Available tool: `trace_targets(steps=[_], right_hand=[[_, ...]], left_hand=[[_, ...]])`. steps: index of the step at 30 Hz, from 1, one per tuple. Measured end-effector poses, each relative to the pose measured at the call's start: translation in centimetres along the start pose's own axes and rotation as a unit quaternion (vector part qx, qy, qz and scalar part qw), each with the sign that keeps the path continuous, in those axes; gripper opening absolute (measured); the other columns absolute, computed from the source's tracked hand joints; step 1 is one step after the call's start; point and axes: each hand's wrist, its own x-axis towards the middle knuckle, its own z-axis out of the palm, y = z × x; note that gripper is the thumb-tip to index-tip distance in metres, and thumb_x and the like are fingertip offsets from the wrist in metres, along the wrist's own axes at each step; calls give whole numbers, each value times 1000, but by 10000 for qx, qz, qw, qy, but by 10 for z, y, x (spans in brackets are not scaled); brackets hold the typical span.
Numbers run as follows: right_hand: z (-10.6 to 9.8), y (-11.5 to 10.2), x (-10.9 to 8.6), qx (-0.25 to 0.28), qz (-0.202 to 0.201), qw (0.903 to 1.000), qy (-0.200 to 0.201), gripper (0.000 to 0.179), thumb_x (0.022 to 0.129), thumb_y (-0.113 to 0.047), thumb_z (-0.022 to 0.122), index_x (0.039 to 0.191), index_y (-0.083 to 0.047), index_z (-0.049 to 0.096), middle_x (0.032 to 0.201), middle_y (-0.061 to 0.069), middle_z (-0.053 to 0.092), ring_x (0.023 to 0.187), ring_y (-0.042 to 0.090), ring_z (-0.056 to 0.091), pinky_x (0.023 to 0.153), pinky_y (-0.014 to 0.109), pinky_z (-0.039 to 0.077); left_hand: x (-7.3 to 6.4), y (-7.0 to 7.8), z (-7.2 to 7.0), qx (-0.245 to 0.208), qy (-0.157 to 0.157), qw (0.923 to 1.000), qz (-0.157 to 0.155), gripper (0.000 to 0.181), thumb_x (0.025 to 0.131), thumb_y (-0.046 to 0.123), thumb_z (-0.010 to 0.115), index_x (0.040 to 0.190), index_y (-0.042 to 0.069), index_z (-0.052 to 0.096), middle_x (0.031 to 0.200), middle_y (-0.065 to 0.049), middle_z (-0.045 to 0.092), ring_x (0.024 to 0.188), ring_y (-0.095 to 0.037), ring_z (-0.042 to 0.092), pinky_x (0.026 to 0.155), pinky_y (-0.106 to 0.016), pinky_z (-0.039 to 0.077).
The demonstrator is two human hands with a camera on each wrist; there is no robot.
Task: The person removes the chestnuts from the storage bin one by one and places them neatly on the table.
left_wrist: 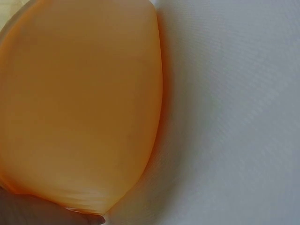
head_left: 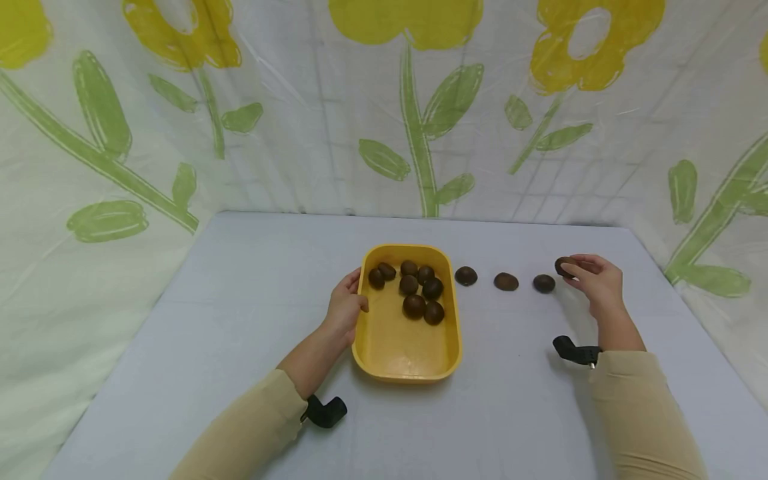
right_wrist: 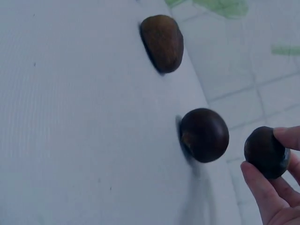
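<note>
My left hand (head_left: 346, 308) grips the left wall of a yellow plastic tray (head_left: 408, 370), its thumb over the rim. Inside the tray lie several dark brown chestnuts (head_left: 414, 306), gathered toward its far half. Between thumb and fingers, my right hand (head_left: 600, 283) pinches another chestnut (right_wrist: 266, 152) at the right end of a row on the table. That row holds a chestnut near the tray (head_left: 466, 276), a flatter one (head_left: 507, 281) in the middle and a rounder one (right_wrist: 205, 135) closest to the right hand. In the left wrist view the tray's outer wall (left_wrist: 84, 103) fills the left side.
A white cloth covers the table (head_left: 240, 293). Behind and beside it hangs a white sheet (head_left: 288, 133) printed with yellow flowers and green leaves. Black wrist cameras are worn on the left wrist (head_left: 326, 411) and right wrist (head_left: 576, 351).
</note>
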Motion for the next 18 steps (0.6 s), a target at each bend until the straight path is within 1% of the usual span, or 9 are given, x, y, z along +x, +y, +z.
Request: trace_targets(steps=[3,4,8,11,16,18], right_hand=[[-8,6,3,-136,164,9995,246,18,77,-10,73,85,-21,61,79,-16,59,70,-3,60,63,15,53],[-10,7,2,-170,189,9994,254,18,77,-10,72,85,-21,60,79,-16,59,70,-4,59,63,15,53],[-18,11,4,52,335,9988,348,16,78,-8,71,86,-18,61,74,-17,60,67,-5,59,60,15,53],[-20,13,5,-53,440,9979,476,16,79,-6,69,87,-16,60,72,-18,59,65,-6,57,57,14,51],[-22,17,7,-475,691,9933,792,17,80,-3,66,88,-16,57,66,-19,55,60,-7,54,54,14,50],[-22,18,7,-753,622,9913,878,17,80,-4,65,91,-14,57,64,-21,53,60,-8,53,54,13,50]], left_hand=[[0,0,0,3,2,10000,-25,80,68,-23,35,142,7,35,148,-9,35,135,-24,35,109,-38,33],[0,0,0,7,-2,10000,-29,80,68,-23,35,142,7,35,148,-9,35,135,-24,36,109,-38,33],[0,-1,0,46,-38,10000,-13,80,68,-23,35,142,7,34,149,-9,34,135,-24,35,109,-38,32],[0,-1,0,69,-58,10000,13,81,68,-23,35,143,6,33,149,-10,33,136,-25,34,110,-38,32],[-1,0,0,96,-23,10000,-2,81,67,-23,35,143,7,34,149,-9,34,135,-24,34,109,-38,32],[-1,0,0,99,-15,9999,-14,81,68,-22,36,142,8,34,149,-8,34,135,-23,35,109,-37,33]])
